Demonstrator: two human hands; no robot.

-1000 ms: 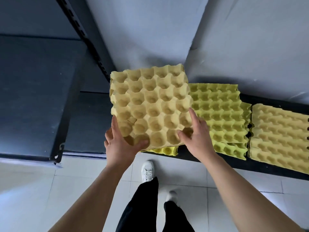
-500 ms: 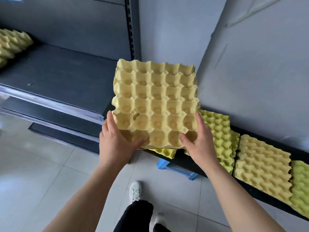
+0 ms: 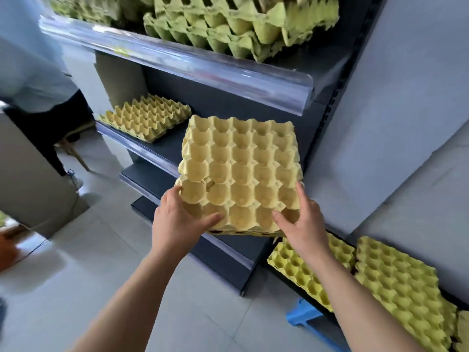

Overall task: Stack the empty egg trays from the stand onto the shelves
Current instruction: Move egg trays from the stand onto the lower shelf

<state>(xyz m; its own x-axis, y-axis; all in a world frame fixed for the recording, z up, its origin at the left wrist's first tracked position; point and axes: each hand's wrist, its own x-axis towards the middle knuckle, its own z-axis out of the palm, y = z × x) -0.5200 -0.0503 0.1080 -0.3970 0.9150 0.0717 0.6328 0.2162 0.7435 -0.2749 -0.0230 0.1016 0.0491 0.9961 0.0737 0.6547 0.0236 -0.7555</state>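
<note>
Left grip: the left grip (image 3: 177, 222) holds the near left corner of the held egg tray (image 3: 241, 174), thumb lying across the cups on top, fingers curled beneath.
Right grip: the right grip (image 3: 302, 224) clamps the near right corner, thumb on top, forefinger straight along the side edge.
Tray place: in the air, tilted up at its far edge, in front of the right end of the middle shelf (image 3: 162, 148).
Edges: the top shelf lip (image 3: 177, 57) juts out above the tray; the wall (image 3: 406, 123) stands close on the right.
Open room: bare shelf deck lies between the held tray and the shelved tray (image 3: 147, 118).
Stand: the low stand (image 3: 330, 323) with its stand trays (image 3: 396, 275) lies lower right.
Since earlier: both holds are unchanged; the tray has risen from the stand towards the shelves.
</note>
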